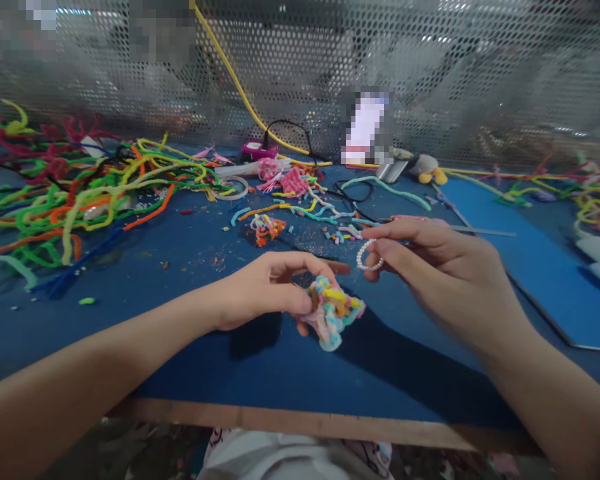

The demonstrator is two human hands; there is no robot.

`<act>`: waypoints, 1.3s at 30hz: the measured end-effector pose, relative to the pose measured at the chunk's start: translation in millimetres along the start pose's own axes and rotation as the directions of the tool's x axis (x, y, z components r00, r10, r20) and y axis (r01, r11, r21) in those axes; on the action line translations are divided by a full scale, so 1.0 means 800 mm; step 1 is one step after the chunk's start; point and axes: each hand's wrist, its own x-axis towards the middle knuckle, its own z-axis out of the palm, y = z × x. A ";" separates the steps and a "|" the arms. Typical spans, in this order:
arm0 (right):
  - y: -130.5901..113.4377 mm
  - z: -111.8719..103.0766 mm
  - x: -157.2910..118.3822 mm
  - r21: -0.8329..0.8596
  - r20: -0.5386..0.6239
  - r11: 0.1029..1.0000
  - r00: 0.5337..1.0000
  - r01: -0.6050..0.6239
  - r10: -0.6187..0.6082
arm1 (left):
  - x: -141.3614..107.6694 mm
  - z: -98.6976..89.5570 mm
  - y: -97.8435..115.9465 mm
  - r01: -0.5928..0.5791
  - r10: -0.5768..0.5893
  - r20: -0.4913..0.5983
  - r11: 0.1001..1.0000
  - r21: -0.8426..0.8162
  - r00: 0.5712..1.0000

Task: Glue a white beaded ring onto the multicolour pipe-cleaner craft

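My left hand (275, 287) pinches a small pastel figure of twisted pipe cleaners (333, 310), in pink, light blue and yellow, above the front of the blue table. To the right, my right hand (430, 257) holds a little ring of white beads (367, 256) between thumb and fingertips. The ring and the figure are apart. Behind the hands, a multicoloured pipe cleaner piece (267, 229) lies on the table, close to short cut bits of pipe cleaner (340, 235). My right fingers partly cover the ring's right side.
Tangled pipe cleaners (100, 193) spread over the left side, with more (540, 180) at the far right. Pink pieces (293, 181), a magenta device (259, 152) and a blurred phone (367, 127) stand before the perforated metal screen (290, 73). A blue board (555, 267) lies at right.
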 end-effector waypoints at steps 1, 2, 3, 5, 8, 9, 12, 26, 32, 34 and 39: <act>0.001 0.002 0.000 -0.007 0.003 1.000 1.000 0.002 -0.002 | 0.000 0.001 0.000 0.014 -0.014 0.011 1.000 -0.025 1.000; 0.003 0.003 -0.001 -0.001 0.007 1.000 1.000 0.004 -0.004 | 0.001 0.002 -0.001 0.029 -0.029 0.011 0.999 -0.039 1.000; 0.004 0.005 -0.001 0.014 0.016 1.000 1.000 0.006 -0.007 | 0.001 0.003 -0.002 0.043 -0.042 0.004 0.998 -0.047 0.999; 0.007 0.007 -0.002 0.046 0.021 0.999 1.000 0.015 -0.016 | 0.002 0.004 -0.003 0.062 -0.063 -0.025 0.997 -0.048 0.998; 0.009 0.004 0.000 0.001 -0.027 1.000 0.999 0.030 -0.030 | 0.001 0.002 -0.003 0.052 -0.055 -0.083 0.998 -0.041 0.995; 0.009 0.001 0.002 -0.035 -0.056 0.999 0.998 0.035 -0.037 | 0.000 0.001 -0.003 0.042 -0.045 -0.099 0.998 -0.037 0.994; 0.010 -0.014 0.009 -0.110 -0.118 0.993 0.992 0.040 -0.053 | -0.001 -0.002 0.000 0.013 -0.016 -0.131 1.000 -0.028 0.991; 0.005 -0.043 0.033 0.327 -0.060 0.937 0.987 -0.121 0.149 | -0.003 -0.006 -0.002 -0.103 0.232 -0.148 0.802 0.589 0.961; -0.004 -0.009 0.013 0.359 0.150 0.900 0.967 -0.248 0.207 | -0.003 -0.006 -0.003 -0.165 0.348 -0.123 0.690 0.705 0.929; -0.003 -0.009 0.011 0.349 0.187 0.896 0.957 -0.275 0.222 | -0.004 -0.006 -0.002 -0.176 0.362 -0.116 0.678 0.714 0.925; 0.013 -0.013 0.016 0.172 0.323 0.907 0.892 -0.384 0.317 | -0.006 -0.005 0.001 -0.174 0.355 -0.103 0.664 0.727 0.929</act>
